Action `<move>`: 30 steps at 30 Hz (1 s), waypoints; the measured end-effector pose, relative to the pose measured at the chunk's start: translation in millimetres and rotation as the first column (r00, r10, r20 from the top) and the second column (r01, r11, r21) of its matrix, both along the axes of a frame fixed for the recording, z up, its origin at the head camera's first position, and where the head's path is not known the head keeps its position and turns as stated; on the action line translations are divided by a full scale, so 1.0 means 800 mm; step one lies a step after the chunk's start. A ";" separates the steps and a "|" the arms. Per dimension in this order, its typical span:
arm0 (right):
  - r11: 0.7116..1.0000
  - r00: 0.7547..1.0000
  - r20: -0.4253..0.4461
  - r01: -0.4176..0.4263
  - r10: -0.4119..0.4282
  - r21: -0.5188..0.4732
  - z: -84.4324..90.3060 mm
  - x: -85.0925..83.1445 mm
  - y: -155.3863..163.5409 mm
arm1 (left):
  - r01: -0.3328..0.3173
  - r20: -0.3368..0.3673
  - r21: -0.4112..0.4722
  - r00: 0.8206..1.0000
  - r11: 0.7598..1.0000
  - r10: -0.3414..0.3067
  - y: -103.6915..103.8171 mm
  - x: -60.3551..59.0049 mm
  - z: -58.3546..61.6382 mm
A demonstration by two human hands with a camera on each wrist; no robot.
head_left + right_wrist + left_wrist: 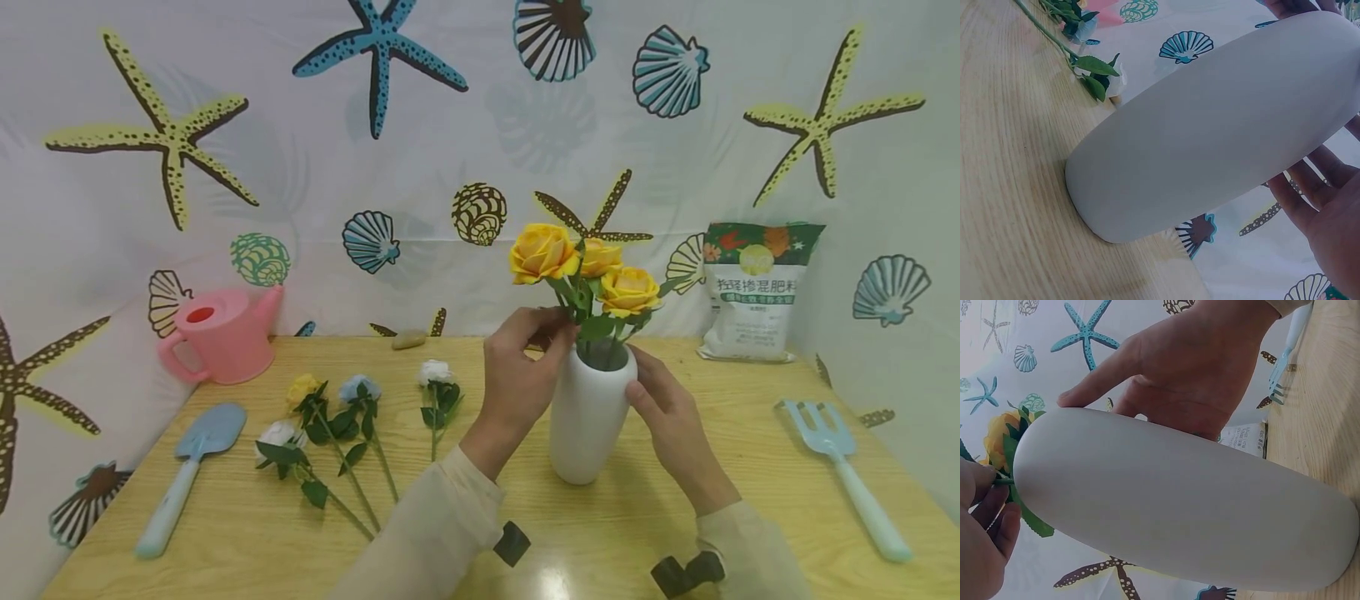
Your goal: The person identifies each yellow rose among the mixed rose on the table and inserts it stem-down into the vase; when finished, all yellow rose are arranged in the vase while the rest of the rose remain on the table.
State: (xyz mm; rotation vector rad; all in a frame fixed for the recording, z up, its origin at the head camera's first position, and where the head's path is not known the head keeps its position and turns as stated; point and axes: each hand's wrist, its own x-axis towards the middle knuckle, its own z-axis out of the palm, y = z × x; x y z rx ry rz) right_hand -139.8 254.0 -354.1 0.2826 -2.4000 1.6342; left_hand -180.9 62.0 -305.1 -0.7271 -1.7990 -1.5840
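Observation:
A white vase (588,425) stands on the wooden table, tapering toward its base. Three yellow roses (543,252) with green leaves rise from its mouth. At the left of the rim, my left hand (521,362) pinches a green stem (1004,481) between thumb and fingers, just above the opening. My right hand (671,421) holds the vase near its top from the right, thumb on the near side and fingers reaching behind. In the right wrist view, that hand's fingers (1297,200) lie against the vase wall. The stems' lower ends are hidden inside the vase.
Left of the vase lie loose flowers: a yellow rose (302,390), a blue one (360,388) and two white ones (435,372). Farther left are a pink watering can (228,337) and a trowel (183,475). To the right are a hand fork (847,475) and a printed bag (757,300).

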 end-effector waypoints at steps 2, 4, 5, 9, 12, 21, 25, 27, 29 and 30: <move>1.000 1.000 0.001 -0.001 0.001 0.000 0.000 0.000 0.000 | -0.010 0.004 -0.022 1.000 1.000 0.010 -0.001 0.000 -0.003; 1.000 1.000 0.000 -0.003 0.003 -0.004 0.000 0.000 0.000 | -0.003 0.023 -0.029 1.000 1.000 0.004 -0.003 -0.001 -0.005; 1.000 1.000 0.000 -0.005 0.005 -0.006 0.000 0.000 0.000 | 0.002 0.035 -0.031 0.999 1.000 -0.001 -0.003 -0.001 -0.005; 1.000 1.000 0.002 -0.008 0.008 -0.012 0.001 -0.001 0.000 | 0.022 0.078 -0.015 0.997 1.000 -0.021 -0.004 -0.003 -0.005; 1.000 1.000 0.000 -0.006 0.006 -0.010 0.001 0.000 0.000 | 0.025 0.117 0.001 0.993 1.000 -0.025 -0.003 -0.007 -0.001; 1.000 1.000 -0.001 0.001 -0.001 -0.013 -0.001 -0.001 0.000 | 0.072 0.298 -0.024 0.953 0.997 -0.062 -0.002 -0.014 0.002; 1.000 1.000 0.002 0.004 -0.004 -0.015 -0.001 -0.001 0.000 | 0.105 0.364 -0.032 0.928 0.994 -0.086 -0.004 -0.016 0.000; 1.000 1.000 0.002 0.002 -0.002 -0.016 -0.001 -0.001 0.000 | 0.114 0.380 -0.028 0.920 0.993 -0.095 -0.005 -0.017 -0.001; 1.000 1.000 0.003 0.001 -0.001 -0.016 -0.002 -0.001 0.000 | 0.121 0.382 -0.019 0.918 0.993 -0.105 -0.007 -0.018 -0.002; 1.000 1.000 0.004 0.002 -0.002 -0.015 -0.002 -0.001 0.001 | 0.123 0.378 -0.013 0.919 0.992 -0.109 -0.009 -0.019 -0.002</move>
